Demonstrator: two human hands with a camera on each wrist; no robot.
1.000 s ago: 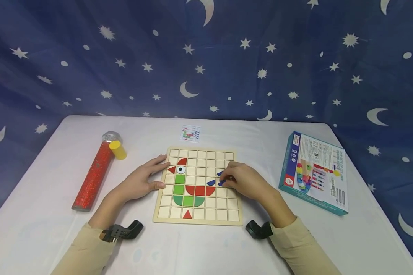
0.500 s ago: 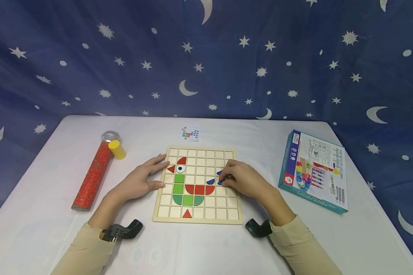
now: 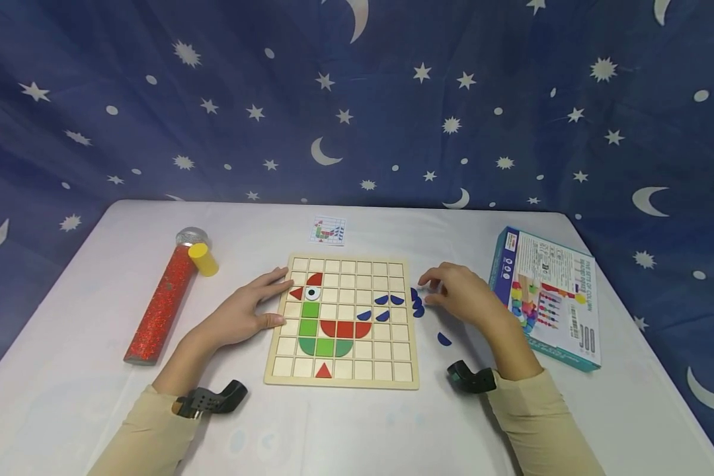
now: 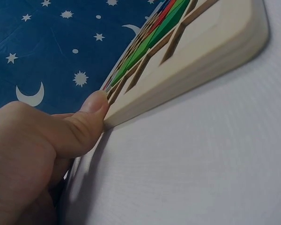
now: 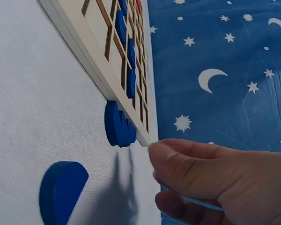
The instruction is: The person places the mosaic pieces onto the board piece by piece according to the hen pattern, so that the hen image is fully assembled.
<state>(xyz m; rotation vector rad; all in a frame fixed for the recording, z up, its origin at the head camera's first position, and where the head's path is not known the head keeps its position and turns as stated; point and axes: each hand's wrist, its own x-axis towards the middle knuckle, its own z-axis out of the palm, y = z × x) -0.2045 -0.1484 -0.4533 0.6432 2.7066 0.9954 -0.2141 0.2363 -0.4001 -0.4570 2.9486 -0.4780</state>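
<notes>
A wooden grid board [image 3: 342, 383] lies on the table, bearing red, green and blue flat pieces and a round eye piece [image 3: 313, 293]. My left hand [image 3: 246, 314] rests at the board's left edge, fingers extended; the left wrist view shows its thumb [image 4: 91, 110] touching the rim. Several blue half-round pieces [image 3: 383, 317] sit in squares on the right. Past the right rim lies a cluster of similar blue pieces [image 3: 418, 311]. Just right of that cluster hovers my right hand [image 3: 461, 294], fingers loosely bent, no piece visible in them. A single blue half-round piece [image 5: 61, 192] lies nearer me.
A small pattern card [image 3: 328, 231] lies behind the board. To the left are a red glittery tube [image 3: 163, 304] with a silver end and a yellow cylinder [image 3: 203, 259]. A teal-edged toy box [image 3: 550, 304] lies at the right, partly behind my right forearm.
My right hand has let go of a blue half-round piece on the board and moved right, off the board. The blue pieces beside the board now show. The left hand stays put.
</notes>
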